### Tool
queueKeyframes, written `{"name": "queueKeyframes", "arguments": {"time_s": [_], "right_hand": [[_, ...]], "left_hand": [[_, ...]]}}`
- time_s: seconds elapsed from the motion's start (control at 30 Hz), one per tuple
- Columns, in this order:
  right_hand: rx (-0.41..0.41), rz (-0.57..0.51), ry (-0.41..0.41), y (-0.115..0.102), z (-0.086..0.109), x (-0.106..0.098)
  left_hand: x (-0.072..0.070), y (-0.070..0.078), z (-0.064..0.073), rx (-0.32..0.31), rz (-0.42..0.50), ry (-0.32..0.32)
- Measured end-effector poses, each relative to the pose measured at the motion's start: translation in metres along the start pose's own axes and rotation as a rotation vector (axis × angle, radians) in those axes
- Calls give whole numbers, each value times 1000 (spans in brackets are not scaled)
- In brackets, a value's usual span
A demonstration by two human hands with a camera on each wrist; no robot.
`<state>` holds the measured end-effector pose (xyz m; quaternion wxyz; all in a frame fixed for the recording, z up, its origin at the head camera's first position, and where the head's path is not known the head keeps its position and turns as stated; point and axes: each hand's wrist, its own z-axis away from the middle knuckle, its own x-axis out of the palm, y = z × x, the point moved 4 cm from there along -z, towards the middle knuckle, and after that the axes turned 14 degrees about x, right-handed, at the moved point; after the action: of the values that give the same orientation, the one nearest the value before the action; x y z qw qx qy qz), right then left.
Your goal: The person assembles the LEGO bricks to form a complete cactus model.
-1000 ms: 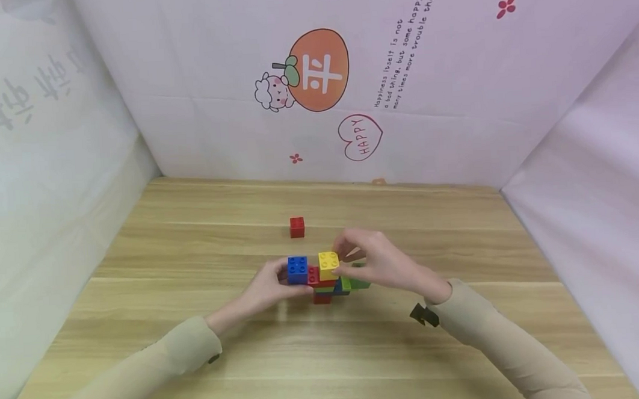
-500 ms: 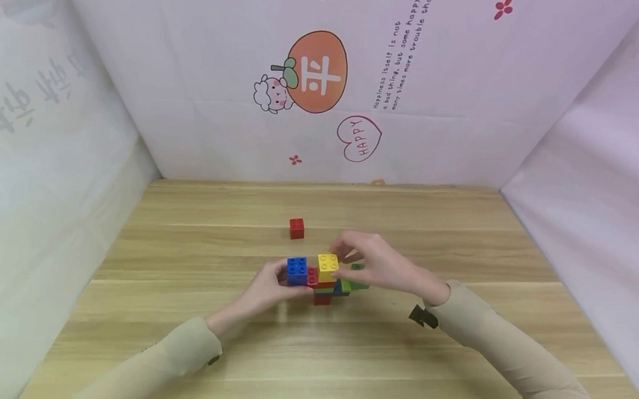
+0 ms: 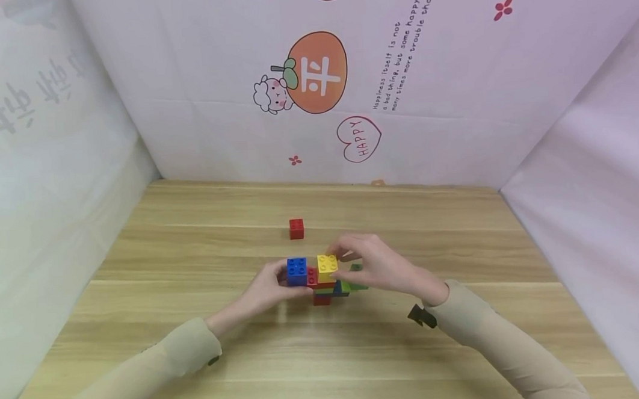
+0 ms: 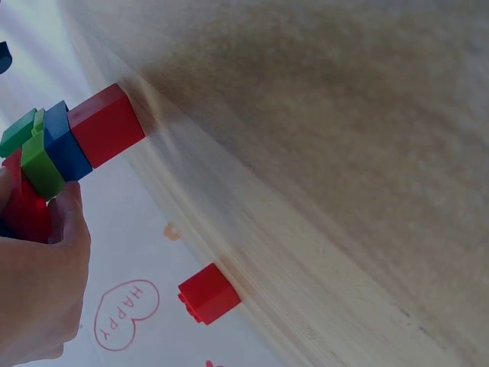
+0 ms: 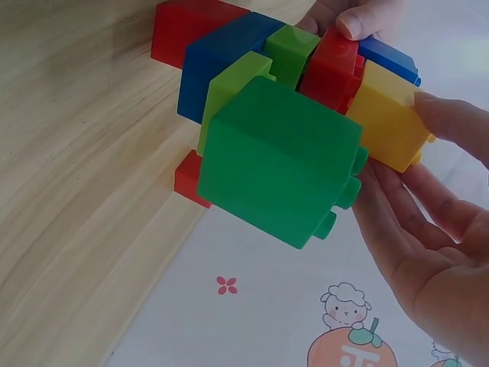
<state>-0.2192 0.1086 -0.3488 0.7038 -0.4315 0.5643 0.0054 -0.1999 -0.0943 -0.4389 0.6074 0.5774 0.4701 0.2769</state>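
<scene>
A stack of toy building bricks stands between both hands at the middle of the table. Its red base brick (image 5: pixel 191 34) carries a blue brick (image 5: pixel 221 61), with light green bricks (image 5: pixel 290 55) above and a dark green brick (image 5: pixel 275 160) out to the right. Higher up lies a red brick (image 5: pixel 330 70), topped by a blue brick (image 3: pixel 297 272) on the left and a yellow brick (image 3: pixel 327 267) on the right. My left hand (image 3: pixel 267 286) grips the upper red brick from the left, thumb at the near side. My right hand (image 3: pixel 379 265) pinches the yellow brick.
A loose red brick (image 3: pixel 296 229) sits on the wooden table (image 3: pixel 217 211) behind the stack. White printed cloth (image 3: pixel 229 132) rises at the back, with more cloth walls on both sides. A dark strap end (image 3: pixel 423 316) hangs by the right sleeve.
The right hand's fingers have shifted very slightly left at the yellow brick. The left hand keeps its grip, and the loose red brick stays where it was.
</scene>
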Motion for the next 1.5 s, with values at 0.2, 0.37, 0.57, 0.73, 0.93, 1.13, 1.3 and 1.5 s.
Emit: {"name": "queueKeyframes", "arguments": {"time_s": [0.2, 0.37, 0.57, 0.73, 0.93, 1.13, 1.3, 1.5], "right_hand": [[-9, -25, -24, -4, -1, 2], [-4, -26, -30, -4, -2, 2], [0, -38, -28, -2, -3, 3], [-15, -46, -27, -3, -2, 3], [-19, -29, -16, -4, -3, 2], [-6, -10, -8, -1, -3, 3], [-11, -14, 11, 0, -3, 6], [-23, -23, 57, -1, -2, 7]], "left_hand": [[0, 0, 0, 13, 12, -3], [0, -1, 0, 26, 6, -5], [0, -1, 0, 21, -2, 5], [-1, -1, 0, 35, -6, 3], [-1, -3, -1, 40, 4, 1], [-1, -4, -1, 31, -11, 0], [0, -6, -2, 29, -21, 0], [-2, -6, -2, 32, -23, 0]]}}
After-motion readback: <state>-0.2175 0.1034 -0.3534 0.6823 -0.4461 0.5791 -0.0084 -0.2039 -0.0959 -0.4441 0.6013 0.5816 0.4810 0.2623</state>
